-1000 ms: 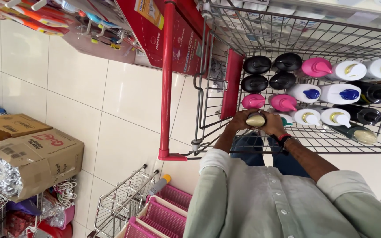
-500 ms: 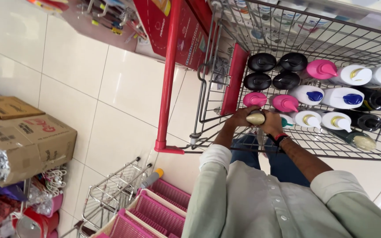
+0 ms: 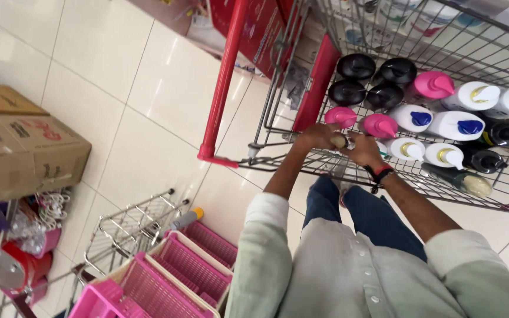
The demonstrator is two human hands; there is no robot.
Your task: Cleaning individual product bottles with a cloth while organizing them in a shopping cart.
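Hands together inside trolley point(image 3: 278, 88): left hand point(image 3: 316, 136) and right hand point(image 3: 365, 150) both closed around small cream-capped bottle point(image 3: 340, 141); pink-capped bottles point(image 3: 360, 121) just beyond.

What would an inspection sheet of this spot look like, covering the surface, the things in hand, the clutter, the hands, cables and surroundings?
Surface: glossy pale floor tiles; red-handled wire shopping cart.
Things in hand: small pale bottle held over the cart's edge.
Clutter: pump bottles lying in the cart, with black caps, pink caps and white bodies.
Hands: left hand and right hand both closed on the small pale bottle; a dark band on the right wrist.
Cables: nothing seen.
Surroundings: cardboard boxes, pink plastic baskets and a wire rack to the left.
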